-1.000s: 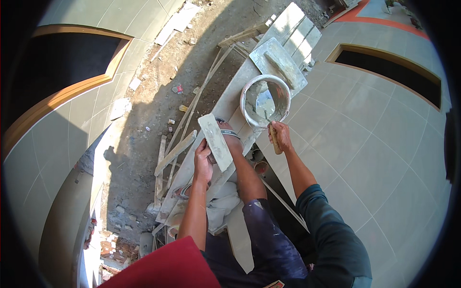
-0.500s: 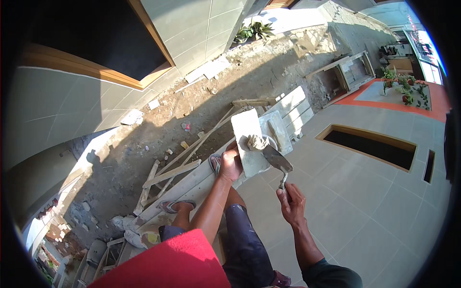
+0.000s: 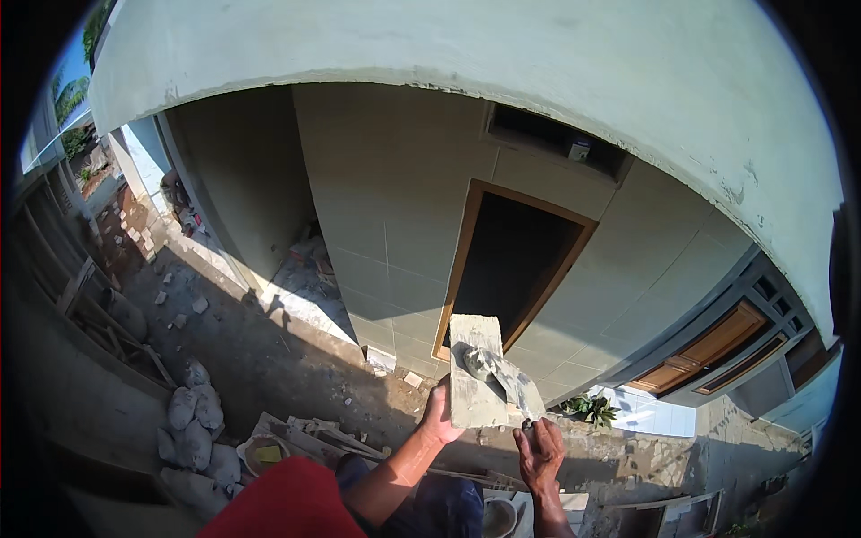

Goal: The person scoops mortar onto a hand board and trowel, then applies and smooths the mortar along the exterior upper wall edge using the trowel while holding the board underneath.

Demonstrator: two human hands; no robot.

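Note:
My left hand (image 3: 439,418) grips a flat pale board (image 3: 475,403) with a lump of grey mortar (image 3: 477,360) on it, held out in front of a dark doorway. My right hand (image 3: 541,453) is closed on the handle of a trowel (image 3: 520,392), whose blade lies at the mortar and the board's right side. Below my hands, at the lower edge, a bucket (image 3: 499,520) is partly visible among planks, near my legs.
A pale plastered band (image 3: 466,40) arches overhead across the tiled wall (image 3: 395,188). Below are filled sacks (image 3: 193,417), rough planks (image 3: 323,438), rubble on the shaded ground (image 3: 220,341) and a leafy plant (image 3: 587,410). A crouched person (image 3: 173,190) is at the far left.
The view has swung up from the plank platform to the wall and overhang. The trowel has come out of the bucket onto the board, which now carries mortar.

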